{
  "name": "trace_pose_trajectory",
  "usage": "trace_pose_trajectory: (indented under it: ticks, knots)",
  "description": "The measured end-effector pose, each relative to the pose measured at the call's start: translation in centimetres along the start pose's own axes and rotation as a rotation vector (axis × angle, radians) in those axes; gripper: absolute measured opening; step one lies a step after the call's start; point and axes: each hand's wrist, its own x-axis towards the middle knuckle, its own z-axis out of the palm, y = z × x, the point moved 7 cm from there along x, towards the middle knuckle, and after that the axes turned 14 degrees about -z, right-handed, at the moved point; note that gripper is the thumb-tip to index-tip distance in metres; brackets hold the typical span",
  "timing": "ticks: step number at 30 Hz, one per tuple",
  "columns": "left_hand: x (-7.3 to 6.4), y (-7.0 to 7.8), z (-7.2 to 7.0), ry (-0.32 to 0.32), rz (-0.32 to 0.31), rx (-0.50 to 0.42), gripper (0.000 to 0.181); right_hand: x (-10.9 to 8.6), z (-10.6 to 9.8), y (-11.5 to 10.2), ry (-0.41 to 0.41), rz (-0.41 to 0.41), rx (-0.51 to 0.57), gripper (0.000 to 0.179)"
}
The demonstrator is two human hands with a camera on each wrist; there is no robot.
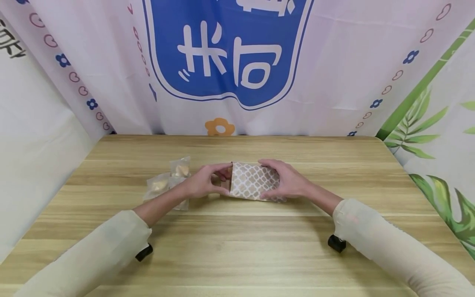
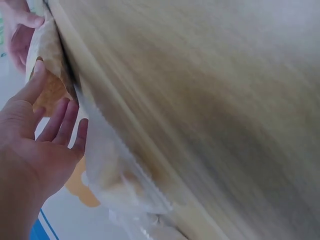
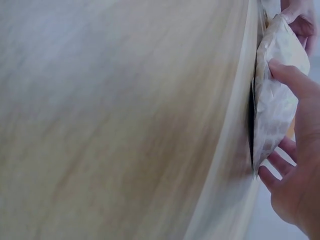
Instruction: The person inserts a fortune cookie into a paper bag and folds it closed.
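A brown paper bag [image 1: 252, 181] with a white lattice pattern lies on its side on the table, its mouth facing left. At that mouth, my left hand [image 1: 202, 181] grips the two edges between thumb and fingers. In the left wrist view, the thumb touches one rim of the bag [image 2: 47, 92] and the fingertips are by the other. My right hand [image 1: 291, 181] holds the bag's other end, thumb on the near edge and fingers at the far one. Beside my left hand lie several clear packets [image 1: 158, 185] with small yellowish pieces inside, partly hidden by the wrist.
The wooden table [image 1: 237, 251] runs back to a white printed curtain [image 1: 122, 111]. Leaf-patterned cloth [image 1: 441, 181] hangs on the right and plain white cloth [image 1: 41, 136] on the left. Under each sleeve a black wrist device [image 1: 337, 243] shows.
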Motion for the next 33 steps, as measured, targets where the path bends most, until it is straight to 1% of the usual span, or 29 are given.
trace_pose_trajectory:
  ticks: [4, 7, 10, 12, 19, 22, 27, 33]
  knots:
    - [-0.4, -0.1, -1.2, 0.032, -0.039, 0.000, 0.073, 0.0, -0.2, 0.0, 0.022, -0.002, -0.004, 0.102]
    - [-0.8, -0.2, -2.6, 0.086, -0.056, 0.021, 0.061, 0.0, -0.3, 0.1, 0.027, -0.002, -0.013, 0.101]
    - [-1.2, -0.4, -3.9, 0.128, -0.054, 0.046, 0.053, 0.0, -0.3, 0.1, 0.027, 0.000, -0.021, 0.100]
    - [-1.4, -0.7, -4.7, 0.149, -0.054, 0.067, 0.050, 0.0, -0.3, 0.0, 0.026, 0.004, -0.022, 0.100]
    - [-2.3, -2.5, -7.6, 0.218, -0.105, 0.137, 0.043, 0.1, -0.2, 0.1, 0.015, 0.027, -0.016, 0.101]
    - [-2.8, -3.2, -8.7, 0.237, -0.111, 0.172, 0.042, 0.1, -0.2, 0.1, 0.015, 0.029, -0.016, 0.101]
    - [-3.2, -4.4, -9.8, 0.248, -0.113, 0.210, 0.041, 0.1, -0.2, 0.1, 0.016, 0.025, -0.012, 0.101]
    - [-3.4, -5.3, -10.2, 0.236, -0.174, 0.224, 0.045, 0.1, -0.1, 0.2, 0.011, 0.028, -0.018, 0.101]
